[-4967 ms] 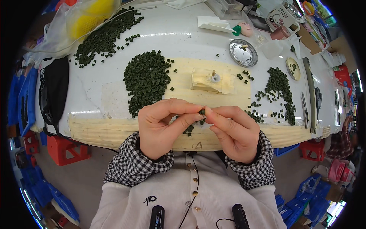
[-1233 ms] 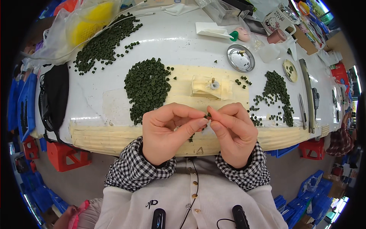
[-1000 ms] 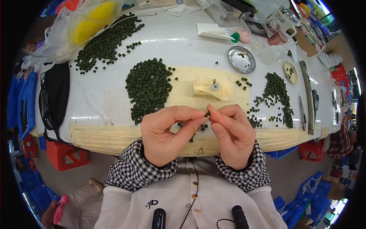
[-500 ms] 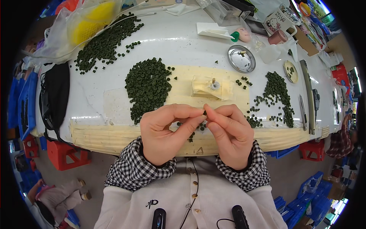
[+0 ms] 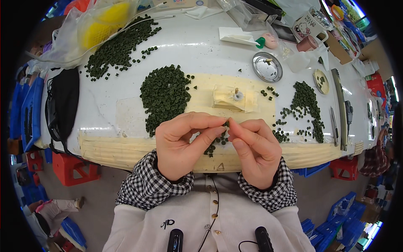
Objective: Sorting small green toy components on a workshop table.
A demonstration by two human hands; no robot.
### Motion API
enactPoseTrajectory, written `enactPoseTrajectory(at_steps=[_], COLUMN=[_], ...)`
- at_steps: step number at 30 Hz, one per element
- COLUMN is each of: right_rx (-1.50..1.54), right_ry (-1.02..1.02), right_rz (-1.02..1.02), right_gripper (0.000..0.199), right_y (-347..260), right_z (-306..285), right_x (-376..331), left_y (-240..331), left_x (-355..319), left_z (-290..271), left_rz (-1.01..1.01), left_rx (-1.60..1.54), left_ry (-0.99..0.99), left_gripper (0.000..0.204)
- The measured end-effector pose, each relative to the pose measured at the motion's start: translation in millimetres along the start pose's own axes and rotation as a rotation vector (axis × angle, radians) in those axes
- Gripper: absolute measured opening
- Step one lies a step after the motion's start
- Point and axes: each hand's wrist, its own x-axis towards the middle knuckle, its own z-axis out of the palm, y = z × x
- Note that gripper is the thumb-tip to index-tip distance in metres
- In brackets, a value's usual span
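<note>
Nearest: cream ribbed knit top (image 5: 197,222), black-and-white checked woven cuffs (image 5: 155,185). Left hand (image 5: 178,145): thumb and index fingers closed, pinching a small dark green piece (image 5: 227,124) just above the near edge of the surface (image 5: 98,113). Right hand (image 5: 258,153): fingers curled, tips up against the same piece; can't tell whether they grip it. Edge is padded with layered, creased cream tape (image 5: 117,147). A few loose green pieces (image 5: 211,149) lie under the hands. Beyond: dense heap of matte, round, cup-like green pieces (image 5: 163,101) at left, looser scatter (image 5: 307,103) at right; between them, a boxy block (image 5: 226,98) wrapped in wrinkled cream tape, short peg on top. Farther: shiny round metal lid (image 5: 267,69), another green heap (image 5: 113,56), crinkled clear plastic bag (image 5: 65,48) with something yellow (image 5: 103,29) inside.
</note>
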Motion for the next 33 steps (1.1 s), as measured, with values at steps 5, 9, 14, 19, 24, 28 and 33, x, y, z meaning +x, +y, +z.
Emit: enactPoseTrajectory(at_steps=[5,9,14,19,24,28,33], right_rx=[-0.001,-0.013,-0.016,0.002,-0.047,-0.101,-0.606], right_ry=[-0.012,-0.022,-0.033,-0.037,-0.049,0.047,0.026], right_rz=[-0.004,-0.014,-0.013,-0.006,-0.016,-0.048,-0.231], right_gripper=[0.035,0.036,0.036,0.037,0.037,0.037,0.029], right_y=[-1,-2,-2,-1,-3,-7,-8], right_z=[0,-1,-1,-1,-2,-11,-35], right_x=[2,2,2,1,3,14,59], left_y=[3,0,-2,-1,-3,2,1], left_x=[-1,0,0,1,0,1,1], left_z=[3,-2,-2,-3,-3,-1,-2], left_rz=[-0.091,-0.041,-0.01,0.057,-0.012,-0.068,-0.067], left_rx=[-0.113,-0.015,0.018,0.077,-0.017,-0.095,-0.086], left_ry=[0.037,-0.001,-0.002,-0.016,-0.01,0.023,0.01], left_gripper=[0.018,0.017,0.017,0.017,0.018,0.016,0.015])
